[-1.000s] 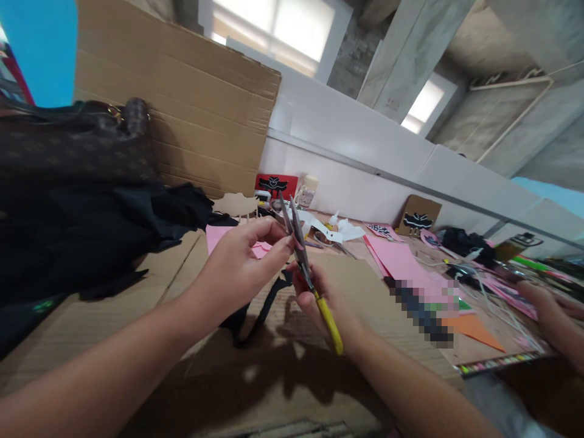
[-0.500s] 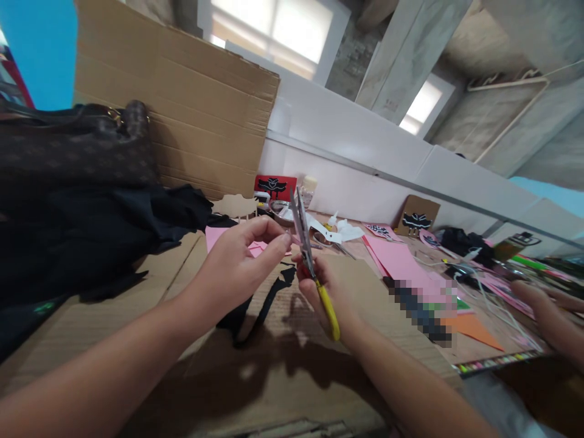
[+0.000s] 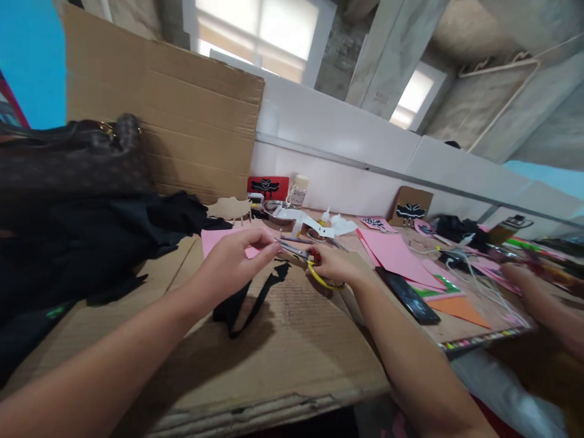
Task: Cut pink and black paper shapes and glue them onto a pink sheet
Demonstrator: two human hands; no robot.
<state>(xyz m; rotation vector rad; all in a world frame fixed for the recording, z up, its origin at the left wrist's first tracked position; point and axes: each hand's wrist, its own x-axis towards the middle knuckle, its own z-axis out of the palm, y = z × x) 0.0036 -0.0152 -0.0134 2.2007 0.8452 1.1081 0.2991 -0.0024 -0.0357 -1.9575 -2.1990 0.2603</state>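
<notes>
My right hand (image 3: 335,264) holds scissors (image 3: 325,281) by their yellow handles, the blades pointing left toward my left fingertips. My left hand (image 3: 246,255) is pinched, thumb against index finger, just at the blade tips; whatever it holds is too small to name. Below both hands, a cut strip of black cloth (image 3: 262,301) lies on the cardboard (image 3: 292,340). Pink paper (image 3: 212,239) shows behind my left hand.
A dark bag (image 3: 77,164) and black cloth (image 3: 109,237) fill the left side. Behind stand a cardboard panel (image 3: 182,109) and a jar (image 3: 298,190). On the right lie pink sheets (image 3: 396,255), a phone (image 3: 408,295) and cables. Another person's hand (image 3: 533,295) is at far right.
The scissors have swung from upright with parted blades to nearly level, pointing left at my left fingertips. My right hand has turned with them. The view has shifted slightly.
</notes>
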